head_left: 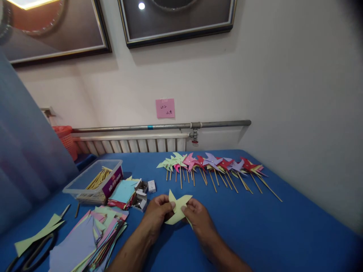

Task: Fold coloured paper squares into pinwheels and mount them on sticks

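Observation:
A pale yellow-green paper pinwheel shape [179, 207] is pinched between both my hands just above the blue table [255, 226]. My left hand [157, 211] grips its left side with the thumb on the folded points. On the right side my right hand [197, 213] holds the paper, fingers curled under it. Some of the paper's corners stick up and out, while its lower part hangs between my hands.
A row of finished pinwheels on sticks [215, 166] lies further back. To the left are a clear box of sticks [95, 181], stacked coloured paper [123, 192], small pin boxes [143, 194], a paper pile [90, 238] and scissors [31, 253]. A radiator [133, 143] lines the wall.

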Demonstrator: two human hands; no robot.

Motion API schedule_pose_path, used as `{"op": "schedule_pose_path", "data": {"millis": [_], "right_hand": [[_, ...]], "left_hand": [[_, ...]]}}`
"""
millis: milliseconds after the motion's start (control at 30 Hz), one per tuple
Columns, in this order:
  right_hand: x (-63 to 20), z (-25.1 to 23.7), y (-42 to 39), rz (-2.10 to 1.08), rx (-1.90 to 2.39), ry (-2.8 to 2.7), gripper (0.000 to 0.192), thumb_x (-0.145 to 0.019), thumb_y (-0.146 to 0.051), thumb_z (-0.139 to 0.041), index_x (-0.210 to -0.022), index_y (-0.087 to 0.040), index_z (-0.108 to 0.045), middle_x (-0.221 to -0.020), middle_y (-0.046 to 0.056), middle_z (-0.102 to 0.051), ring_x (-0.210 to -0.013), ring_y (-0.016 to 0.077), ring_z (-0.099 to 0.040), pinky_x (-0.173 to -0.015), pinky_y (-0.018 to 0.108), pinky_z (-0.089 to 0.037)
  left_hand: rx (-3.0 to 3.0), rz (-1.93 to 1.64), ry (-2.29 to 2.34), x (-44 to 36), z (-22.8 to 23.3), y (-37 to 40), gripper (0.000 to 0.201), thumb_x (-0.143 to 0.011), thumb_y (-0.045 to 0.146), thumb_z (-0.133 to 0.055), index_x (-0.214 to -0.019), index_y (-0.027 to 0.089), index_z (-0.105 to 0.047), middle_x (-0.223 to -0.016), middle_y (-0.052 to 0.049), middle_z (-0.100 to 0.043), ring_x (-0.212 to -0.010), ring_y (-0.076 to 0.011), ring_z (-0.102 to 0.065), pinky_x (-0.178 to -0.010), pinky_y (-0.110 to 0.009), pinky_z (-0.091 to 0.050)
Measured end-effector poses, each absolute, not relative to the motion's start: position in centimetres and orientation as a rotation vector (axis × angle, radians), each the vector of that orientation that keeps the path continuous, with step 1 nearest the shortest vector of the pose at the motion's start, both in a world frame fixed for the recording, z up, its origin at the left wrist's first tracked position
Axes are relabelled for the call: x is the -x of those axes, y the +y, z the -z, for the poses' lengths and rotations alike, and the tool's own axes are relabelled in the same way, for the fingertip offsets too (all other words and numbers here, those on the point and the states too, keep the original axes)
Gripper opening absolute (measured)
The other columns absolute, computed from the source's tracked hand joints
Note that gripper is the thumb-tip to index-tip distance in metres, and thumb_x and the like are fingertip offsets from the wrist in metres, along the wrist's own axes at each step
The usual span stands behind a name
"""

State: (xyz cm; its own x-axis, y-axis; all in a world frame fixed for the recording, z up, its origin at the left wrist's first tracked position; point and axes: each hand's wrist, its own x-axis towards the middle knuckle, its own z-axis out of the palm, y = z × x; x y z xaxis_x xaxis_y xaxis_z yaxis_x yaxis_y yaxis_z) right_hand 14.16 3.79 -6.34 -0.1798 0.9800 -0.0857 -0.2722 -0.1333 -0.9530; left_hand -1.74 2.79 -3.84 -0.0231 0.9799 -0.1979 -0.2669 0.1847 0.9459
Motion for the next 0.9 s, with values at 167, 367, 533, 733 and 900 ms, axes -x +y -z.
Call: {"op": "schedule_pose_path", "data": {"millis": [167, 367, 533, 733, 900], "right_hand": [[-14.0, 6.4, 3.7, -1.518, 0.985, -1.052, 0.04, -0.068, -0.045, -0.088, -0.094, -0.022, -0.07, -0.087, 0.007, -0.083, -0.081, 0.0284, -0.078, -0.074, 0.036, -0.058], [-14.0, 5.7, 3.2, -1.495, 0.96, -1.053, 0.038, -0.068, -0.042, -0.087, -0.096, -0.023, -0.068, -0.087, 0.007, -0.082, -0.082, 0.0295, -0.077, -0.074, 0.038, -0.058], [-14.0, 5.5, 3.2, -1.462, 0.97, -1.065, 0.036, -0.067, -0.038, -0.086, -0.094, -0.023, -0.068, -0.081, 0.005, -0.081, -0.076, 0.027, -0.075, -0.069, 0.034, -0.055], [-14.7, 4.6, 2.9, -1.541, 0.98, -0.933, 0.042, -0.065, -0.037, -0.085, -0.1, -0.019, -0.07, -0.09, 0.007, -0.083, -0.082, 0.0266, -0.077, -0.073, 0.034, -0.057], [-15.4, 3.7, 2.7, -1.608, 1.058, -0.846, 0.041, -0.064, -0.033, -0.081, -0.101, -0.017, -0.073, -0.093, 0.008, -0.082, -0.083, 0.0241, -0.076, -0.07, 0.031, -0.056]], "left_hand": [[-0.915, -1.243, 1.126, 1.5, 4.2, 2.9, 0.041, -0.056, 0.041, -0.094, -0.076, 0.015, -0.07, -0.053, 0.001, -0.063, -0.044, -0.0088, -0.046, -0.048, -0.022, -0.032], [-0.975, -1.28, 1.141, 1.2, 4.5, 2.9, 0.036, -0.055, 0.037, -0.092, -0.073, 0.016, -0.07, -0.054, 0.002, -0.063, -0.047, -0.0091, -0.047, -0.051, -0.022, -0.034], [-0.973, -1.263, 1.158, 0.6, 4.5, 2.8, 0.035, -0.054, 0.038, -0.09, -0.07, 0.017, -0.067, -0.053, 0.003, -0.059, -0.046, -0.0084, -0.042, -0.049, -0.022, -0.03], [-1.171, -1.445, 1.338, 1.5, 1.9, 1.9, 0.033, -0.072, 0.037, -0.08, -0.098, 0.016, -0.075, -0.079, -0.005, -0.074, -0.067, -0.0184, -0.064, -0.065, -0.029, -0.05], [-2.154, -1.473, 1.42, 2.8, 0.8, 0.6, 0.04, -0.084, 0.011, -0.063, -0.12, 0.023, -0.074, -0.149, -0.014, -0.064, -0.133, -0.0311, -0.063, -0.107, -0.047, -0.053]]}}
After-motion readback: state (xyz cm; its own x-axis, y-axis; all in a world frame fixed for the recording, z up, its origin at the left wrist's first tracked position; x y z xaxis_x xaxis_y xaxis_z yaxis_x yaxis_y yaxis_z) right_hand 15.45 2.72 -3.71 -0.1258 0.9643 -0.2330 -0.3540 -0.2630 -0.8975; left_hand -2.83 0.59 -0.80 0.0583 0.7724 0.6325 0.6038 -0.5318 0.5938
